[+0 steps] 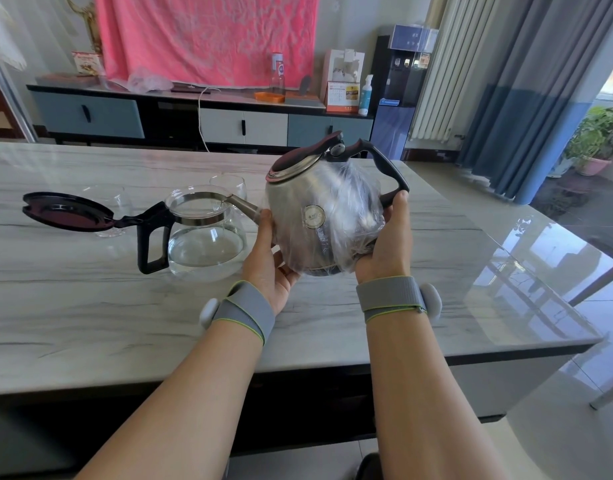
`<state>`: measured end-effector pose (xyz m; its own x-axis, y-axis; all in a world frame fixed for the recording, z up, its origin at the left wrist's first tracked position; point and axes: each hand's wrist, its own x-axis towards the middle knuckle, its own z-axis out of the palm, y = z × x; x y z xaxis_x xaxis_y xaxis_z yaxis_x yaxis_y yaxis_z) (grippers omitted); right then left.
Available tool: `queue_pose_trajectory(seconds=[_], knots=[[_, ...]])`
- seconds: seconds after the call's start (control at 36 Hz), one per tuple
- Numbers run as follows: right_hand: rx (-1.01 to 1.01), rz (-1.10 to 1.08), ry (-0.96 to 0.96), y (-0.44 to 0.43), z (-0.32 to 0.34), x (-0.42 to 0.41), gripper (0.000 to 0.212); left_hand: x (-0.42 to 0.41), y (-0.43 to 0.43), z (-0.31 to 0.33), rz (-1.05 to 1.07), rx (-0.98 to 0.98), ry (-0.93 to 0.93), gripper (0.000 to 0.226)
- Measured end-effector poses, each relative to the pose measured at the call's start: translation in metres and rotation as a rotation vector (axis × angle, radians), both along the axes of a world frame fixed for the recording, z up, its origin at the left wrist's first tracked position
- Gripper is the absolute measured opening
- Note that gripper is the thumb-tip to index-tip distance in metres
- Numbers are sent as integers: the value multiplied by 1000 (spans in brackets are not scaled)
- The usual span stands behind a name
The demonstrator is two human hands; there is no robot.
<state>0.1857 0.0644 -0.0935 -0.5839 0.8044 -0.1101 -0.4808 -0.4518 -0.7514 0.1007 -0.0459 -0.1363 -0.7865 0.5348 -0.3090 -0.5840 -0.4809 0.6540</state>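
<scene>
A steel kettle (298, 202) wrapped in clear plastic film is held above the marble table (90, 306), tilted with its spout pointing left. My left hand (268, 258) cups its left underside, fingers curled around the body. My right hand (388, 237) grips its right side just below the black handle (388, 168). The kettle's dark lid is slightly ajar. A glass pot (204, 237) with a black handle stands on the table to the left, its lid (68, 211) swung open.
Two clear glasses (229, 187) stand behind the glass pot. A low cabinet (90, 114) with bottles and a calendar lines the back wall under a pink cloth. A water dispenser (402, 88), curtains and potted plants are at the right. The table's right edge is near.
</scene>
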Motion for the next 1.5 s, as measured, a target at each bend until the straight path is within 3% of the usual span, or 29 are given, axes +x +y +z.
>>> queue_pose_trajectory(seconds=[1.5], knots=[[-23,-9,13,-5,6,3,39,-1,1,-1,0,2,14,49]])
